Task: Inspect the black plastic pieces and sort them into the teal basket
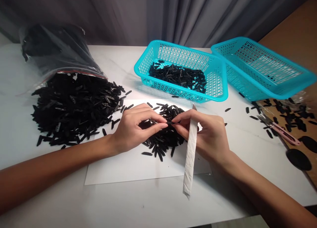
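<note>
Between my two hands is a small black strip-shaped piece (170,123), held over a pile of like pieces (163,140). My left hand (135,129) pinches its left end between thumb and forefinger. At the other end, the fingertips of my right hand (208,132) close on it. A knife (190,158) with a white-wrapped handle is also tucked in my right hand; its short pointed blade sticks up past the forefinger and the handle hangs toward me. Beneath the pile lies a white sheet of paper (109,173).
A plastic bag (56,53) spills a big black heap (74,112) at left. One turquoise basket (183,93) holds black pieces; another turquoise basket (260,91) stands to its right. Pink-handled snips (284,132), black ovals (298,159) and scattered pieces lie at far right.
</note>
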`<state>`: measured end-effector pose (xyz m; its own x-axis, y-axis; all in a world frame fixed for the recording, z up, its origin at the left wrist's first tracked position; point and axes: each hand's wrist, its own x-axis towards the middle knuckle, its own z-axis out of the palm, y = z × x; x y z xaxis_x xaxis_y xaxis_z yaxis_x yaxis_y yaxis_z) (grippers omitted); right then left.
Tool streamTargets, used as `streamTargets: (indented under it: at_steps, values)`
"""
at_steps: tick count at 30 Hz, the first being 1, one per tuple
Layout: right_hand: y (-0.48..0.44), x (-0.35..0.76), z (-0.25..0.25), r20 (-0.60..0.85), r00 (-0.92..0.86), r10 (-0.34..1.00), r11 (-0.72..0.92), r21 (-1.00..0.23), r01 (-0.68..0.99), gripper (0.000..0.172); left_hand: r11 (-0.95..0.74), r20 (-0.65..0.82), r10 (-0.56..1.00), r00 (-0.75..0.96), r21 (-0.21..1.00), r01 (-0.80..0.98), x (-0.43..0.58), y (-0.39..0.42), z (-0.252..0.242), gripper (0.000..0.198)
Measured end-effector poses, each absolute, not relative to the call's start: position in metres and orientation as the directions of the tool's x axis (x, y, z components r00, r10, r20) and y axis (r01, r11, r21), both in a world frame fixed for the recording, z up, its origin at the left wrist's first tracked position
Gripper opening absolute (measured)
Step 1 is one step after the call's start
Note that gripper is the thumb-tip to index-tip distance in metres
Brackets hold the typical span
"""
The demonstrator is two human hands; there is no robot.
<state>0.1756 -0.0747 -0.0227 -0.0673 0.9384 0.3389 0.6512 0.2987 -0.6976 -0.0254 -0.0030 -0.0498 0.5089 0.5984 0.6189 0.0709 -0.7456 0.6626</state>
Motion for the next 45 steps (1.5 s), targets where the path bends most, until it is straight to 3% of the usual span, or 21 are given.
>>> streamTargets:
  at_steps: [9,13,14,17,21,24,26,34,40,45]
  values:
    - [-0.071,0.175,-0.024,0.337,-0.081,0.938,0.306,-0.695,0.65,0.008,-0.759,0.64,0.589,0.494,0.648,0.066,-0.026,-0.004,-0.051,0.008]
    - [-0.045,0.188,-0.012,0.465,0.089,0.881,0.243,-0.606,0.757,0.003,-0.687,0.477,0.672,0.567,0.687,0.237,-0.027,-0.005,-0.051,0.04]
    - [-0.04,0.193,-0.007,0.516,0.161,0.842,0.204,-0.58,0.788,0.01,-0.694,0.434,0.658,0.616,0.667,0.271,-0.027,-0.005,-0.052,0.043]
    - [-0.037,0.202,0.002,0.599,0.248,0.761,0.167,-0.551,0.818,0.026,-0.735,0.383,0.593,0.709,0.616,0.282,-0.027,-0.003,-0.054,0.023]
    - [-0.053,0.197,-0.006,0.483,0.02,0.876,0.28,-0.541,0.793,0.014,-0.69,0.397,0.638,0.66,0.675,0.262,-0.026,-0.002,-0.057,0.002]
    - [-0.059,0.19,-0.018,0.4,-0.218,0.89,0.41,-0.494,0.767,0.014,-0.631,0.415,0.7,0.581,0.741,0.23,-0.026,-0.002,-0.058,0.005]
    - [-0.059,0.188,-0.023,0.357,-0.285,0.89,0.438,-0.494,0.751,0.017,-0.61,0.446,0.721,0.53,0.772,0.18,-0.027,-0.003,-0.057,0.009]
    - [-0.062,0.181,-0.025,0.282,-0.254,0.925,0.379,-0.692,0.614,0.008,-0.542,0.464,0.738,0.49,0.84,0.021,-0.025,-0.004,-0.054,0.01]
    - [-0.065,0.175,-0.03,0.297,-0.22,0.929,0.369,-0.704,0.607,0.009,-0.518,0.462,0.729,0.505,0.855,-0.035,-0.026,-0.004,-0.054,0.014]
    - [-0.066,0.176,-0.029,0.341,-0.198,0.919,0.385,-0.667,0.638,0.005,-0.6,0.497,0.699,0.514,0.799,0.043,-0.026,-0.003,-0.051,0.024]
